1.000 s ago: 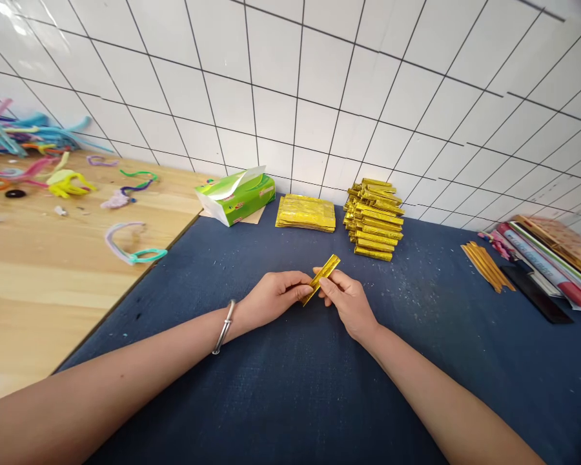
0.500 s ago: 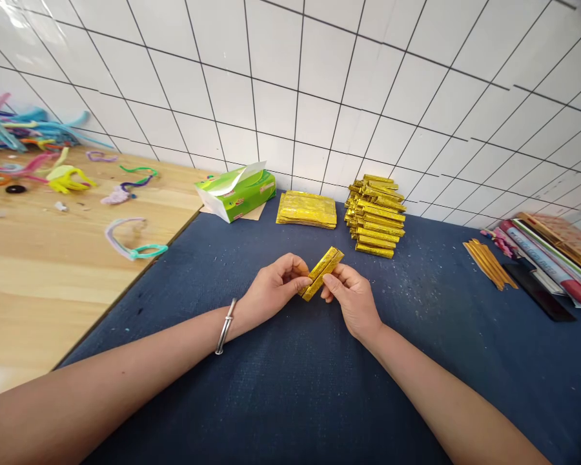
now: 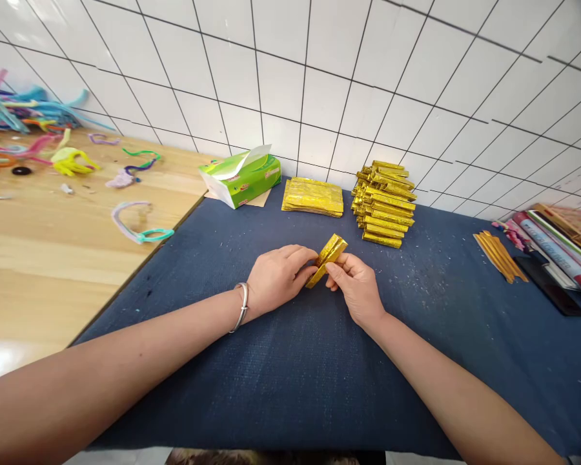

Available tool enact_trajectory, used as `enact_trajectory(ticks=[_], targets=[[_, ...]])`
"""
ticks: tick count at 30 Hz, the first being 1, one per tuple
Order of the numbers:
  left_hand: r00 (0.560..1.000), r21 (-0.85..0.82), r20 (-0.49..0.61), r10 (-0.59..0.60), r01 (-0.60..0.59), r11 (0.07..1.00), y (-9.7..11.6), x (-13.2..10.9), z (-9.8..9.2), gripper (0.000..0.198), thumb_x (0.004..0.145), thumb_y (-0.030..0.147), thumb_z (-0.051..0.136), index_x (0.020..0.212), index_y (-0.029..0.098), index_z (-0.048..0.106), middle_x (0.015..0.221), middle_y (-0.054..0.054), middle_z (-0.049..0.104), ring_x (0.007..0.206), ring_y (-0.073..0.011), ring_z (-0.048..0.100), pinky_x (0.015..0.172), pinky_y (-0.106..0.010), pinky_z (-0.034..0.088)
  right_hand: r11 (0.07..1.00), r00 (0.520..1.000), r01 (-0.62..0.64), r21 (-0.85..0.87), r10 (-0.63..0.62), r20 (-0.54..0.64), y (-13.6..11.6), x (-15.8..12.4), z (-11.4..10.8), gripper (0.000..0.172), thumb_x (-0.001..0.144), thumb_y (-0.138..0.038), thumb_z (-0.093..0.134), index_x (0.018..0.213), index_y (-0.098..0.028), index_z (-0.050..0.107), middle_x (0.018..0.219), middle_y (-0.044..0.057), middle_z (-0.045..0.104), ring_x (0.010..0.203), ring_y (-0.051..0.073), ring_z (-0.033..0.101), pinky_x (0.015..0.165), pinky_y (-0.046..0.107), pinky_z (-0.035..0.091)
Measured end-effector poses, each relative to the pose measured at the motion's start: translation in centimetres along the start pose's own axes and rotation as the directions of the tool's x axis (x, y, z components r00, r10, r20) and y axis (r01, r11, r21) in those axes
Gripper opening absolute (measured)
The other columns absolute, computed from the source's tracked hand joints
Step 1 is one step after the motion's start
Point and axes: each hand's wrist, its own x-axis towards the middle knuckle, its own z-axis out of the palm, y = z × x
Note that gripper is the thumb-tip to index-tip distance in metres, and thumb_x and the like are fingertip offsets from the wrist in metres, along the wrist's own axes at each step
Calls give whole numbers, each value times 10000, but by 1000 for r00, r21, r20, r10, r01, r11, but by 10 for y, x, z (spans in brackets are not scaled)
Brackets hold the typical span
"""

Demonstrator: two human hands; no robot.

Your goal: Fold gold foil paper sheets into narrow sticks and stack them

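Note:
Between my two hands is a folded strip of gold foil paper (image 3: 332, 248), slanting up to the right above the blue cloth (image 3: 281, 374). My left hand (image 3: 285, 274), a silver bangle on its wrist, pinches the strip's left edge with thumb and fingertips. On the other side my right hand (image 3: 356, 284) grips it, thumb on top and fingers curled beneath. Just beyond lies a flat stack of gold foil sheets (image 3: 314, 197). To its right rises a pile of folded gold strips (image 3: 385, 206).
A green tissue box (image 3: 244, 179) stands at the back by the tiled wall. On the wooden table (image 3: 39, 258) at left lie colourful pipe cleaners (image 3: 29, 106). Thin gold-brown strips (image 3: 501, 256), a black flat object (image 3: 552, 284) and stacked books (image 3: 561, 248) sit at right.
My left hand has turned more palm-down over the strip, and the strip's two sides have folded further upward. The whole view has shifted slightly.

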Motion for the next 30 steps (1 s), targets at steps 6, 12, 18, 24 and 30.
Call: enact_trajectory(ticks=[6,12,18,24,30], targets=[[994,-131,50,-100,106,986,1,0,-1,158,844,279,533,970,197,583,886,-3,653,793,-134,604,708,-239,465,1000,999,-5,-12,5,45,-1,-1,-1,219,798,-362,609,915,-177,608,725,-14,592,557,76,523,510,215,417],[976,-405,85,-201,218,888,0,0,4,131,834,260,541,934,197,597,842,4,658,736,-112,605,691,-221,473,1000,998,-17,-26,18,60,-1,-1,-2,249,805,-392,591,932,-178,608,732,-6,597,566,81,521,512,216,412],[961,-520,121,-249,275,808,-4,1,5,141,832,280,545,921,182,594,835,1,642,731,-102,585,682,-213,463,999,1000,-6,-44,7,20,0,1,-4,249,803,-400,591,926,-184,604,721,-14,591,568,84,527,522,222,413],[957,-565,140,-254,288,773,-4,2,3,122,831,283,546,825,164,574,750,17,587,681,-90,527,650,-207,427,999,1000,-15,-29,14,-25,-1,1,-5,220,778,-397,625,815,-188,566,648,-37,561,533,80,513,505,214,400],[960,-620,165,-227,280,733,-2,3,1,125,833,270,537,809,155,581,755,8,577,703,-97,516,677,-217,427,999,1000,-4,-38,3,-28,0,1,-5,222,777,-402,625,804,-188,571,625,-36,558,536,87,513,510,218,401]])
